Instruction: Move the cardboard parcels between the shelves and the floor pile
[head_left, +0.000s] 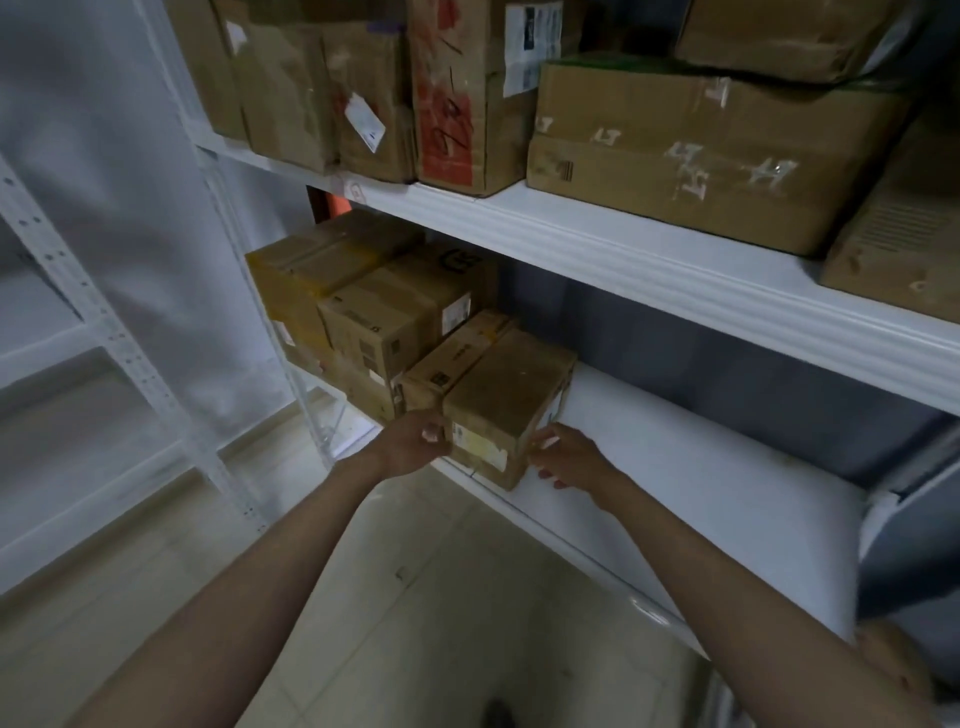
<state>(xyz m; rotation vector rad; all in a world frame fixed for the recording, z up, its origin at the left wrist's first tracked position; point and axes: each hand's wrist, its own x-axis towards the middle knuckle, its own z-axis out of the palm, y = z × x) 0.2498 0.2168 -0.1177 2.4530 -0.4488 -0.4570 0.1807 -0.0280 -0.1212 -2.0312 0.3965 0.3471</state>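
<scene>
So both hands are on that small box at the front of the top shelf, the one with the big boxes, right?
Not the top shelf. The head view shows the left hand and right hand on either side of the small box at the front edge of the lower shelf. The big boxes sit on the shelf above.
</scene>
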